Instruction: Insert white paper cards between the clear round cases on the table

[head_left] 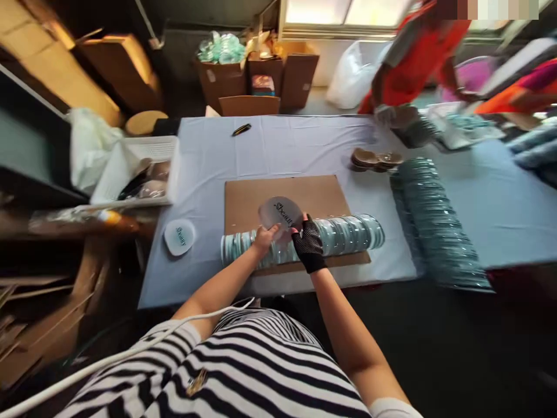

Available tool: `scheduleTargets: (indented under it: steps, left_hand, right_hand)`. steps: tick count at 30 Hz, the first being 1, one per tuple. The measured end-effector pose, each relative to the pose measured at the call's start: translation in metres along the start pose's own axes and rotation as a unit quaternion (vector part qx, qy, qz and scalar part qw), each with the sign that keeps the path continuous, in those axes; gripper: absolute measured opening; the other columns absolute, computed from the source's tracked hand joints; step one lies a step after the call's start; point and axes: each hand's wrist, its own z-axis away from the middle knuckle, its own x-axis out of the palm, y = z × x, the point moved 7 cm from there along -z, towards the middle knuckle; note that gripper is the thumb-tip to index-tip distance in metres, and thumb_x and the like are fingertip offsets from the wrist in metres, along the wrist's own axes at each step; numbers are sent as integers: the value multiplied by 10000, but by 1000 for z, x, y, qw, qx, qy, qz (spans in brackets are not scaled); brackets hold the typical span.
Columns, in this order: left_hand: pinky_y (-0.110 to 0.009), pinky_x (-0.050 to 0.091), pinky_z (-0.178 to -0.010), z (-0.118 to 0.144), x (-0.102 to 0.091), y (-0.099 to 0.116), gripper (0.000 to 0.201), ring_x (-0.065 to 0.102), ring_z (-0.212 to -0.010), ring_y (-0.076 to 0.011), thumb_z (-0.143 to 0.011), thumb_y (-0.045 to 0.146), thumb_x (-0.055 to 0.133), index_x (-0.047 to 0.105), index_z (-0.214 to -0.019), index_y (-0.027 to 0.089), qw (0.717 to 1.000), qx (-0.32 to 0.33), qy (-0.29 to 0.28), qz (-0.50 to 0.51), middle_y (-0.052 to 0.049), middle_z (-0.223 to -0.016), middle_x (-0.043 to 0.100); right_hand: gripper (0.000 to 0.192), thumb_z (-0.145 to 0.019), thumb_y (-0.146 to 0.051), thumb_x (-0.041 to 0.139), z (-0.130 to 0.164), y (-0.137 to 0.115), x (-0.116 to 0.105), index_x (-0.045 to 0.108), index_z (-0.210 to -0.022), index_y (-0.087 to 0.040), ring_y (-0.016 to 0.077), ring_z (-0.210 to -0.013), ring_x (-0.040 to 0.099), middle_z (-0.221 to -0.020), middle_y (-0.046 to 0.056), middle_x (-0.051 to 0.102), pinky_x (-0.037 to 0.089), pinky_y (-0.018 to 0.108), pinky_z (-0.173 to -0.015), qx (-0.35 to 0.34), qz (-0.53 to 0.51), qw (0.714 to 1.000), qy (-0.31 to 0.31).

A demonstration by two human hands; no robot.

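Note:
Both my hands grip one thin rounded plate with dark "beauty" lettering on its face. My left hand is bare and pinches its lower left edge. On my right hand is a black fingerless mesh glove, and it closes on the plate's right edge. Under and beside the hands lies a long row of stacked clear, greenish rounded pieces, on its side along the front of a cardboard sheet. A similar lettered plate lies flat at the table's left.
A white basket holding brownish pieces stands left. A dark cutter-like tool lies at the back. Brown stacked pieces and a long clear stack are on the right. Across the table, a person in orange handles pieces.

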Motion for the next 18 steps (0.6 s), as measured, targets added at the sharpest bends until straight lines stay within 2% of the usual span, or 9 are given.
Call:
scheduleTargets:
  steps: [2,3,6,8,10,11,14,16,18]
  left_hand:
    - [-334,535,-837,0,-4,-3,270,675,-845,-210,-644,291,795,724,-835,113,1000,5,-6,11,-114,-893,753]
    - [-338,530,-858,0,-6,-4,270,678,-871,-210,-652,275,794,729,-862,117,1000,4,-8,17,-115,-933,754]
    - [-377,529,-889,-6,-9,-4,288,690,-909,-227,-672,267,796,730,-907,116,999,-7,-37,34,-121,-973,752]
    - [-395,532,-898,-16,-15,0,312,696,-921,-233,-695,292,794,722,-941,113,998,-13,-41,52,-121,-979,751]
    - [-405,531,-915,-29,-27,7,337,697,-951,-234,-716,311,790,710,-981,119,997,-12,-16,70,-114,-1004,750]
    - [-410,527,-931,-35,-34,9,349,694,-972,-234,-715,308,796,704,-996,123,997,-12,1,76,-109,-1015,750]
    - [-426,499,-992,-47,-51,8,362,685,-1026,-244,-671,271,832,698,-970,116,996,-22,36,78,-117,-1002,754]
    - [-433,473,-1032,-52,-59,3,354,677,-1058,-250,-650,257,843,696,-935,108,995,-28,47,84,-129,-989,755]
    - [-438,463,-1046,-54,-65,-1,339,673,-1072,-252,-652,254,839,693,-919,104,994,-26,59,92,-135,-976,755]
  right_hand:
    - [584,-829,-329,463,3,-11,12,494,-1365,-101,251,-1365,411,-1451,174,471,332,421,-1147,-66,-32,997,11]
    - [557,-821,-311,451,2,-14,19,517,-1337,-112,243,-1320,459,-1409,167,514,371,411,-1116,-68,-43,997,4]
    - [465,-813,-271,402,-4,-8,29,575,-1221,-130,218,-1060,615,-1169,144,661,504,358,-919,30,-76,996,-27]
    - [428,-840,-290,384,1,4,17,590,-1172,-116,215,-955,635,-1069,145,686,518,328,-816,102,-64,993,9]
    - [424,-875,-353,404,24,13,-4,609,-1148,-101,234,-924,637,-1025,162,689,502,319,-760,123,9,991,42]
    - [427,-885,-379,423,42,16,-12,622,-1138,-99,243,-895,640,-988,164,692,490,314,-730,123,62,990,32]
    - [392,-903,-364,469,101,22,-2,643,-1161,-126,226,-776,650,-874,131,700,443,274,-649,87,197,969,-121]
    - [375,-920,-319,468,129,20,22,623,-1222,-159,206,-751,659,-863,108,708,423,251,-631,53,242,941,-230]
    - [376,-942,-292,443,135,13,51,589,-1272,-183,204,-782,676,-903,107,719,424,246,-644,37,276,915,-293]
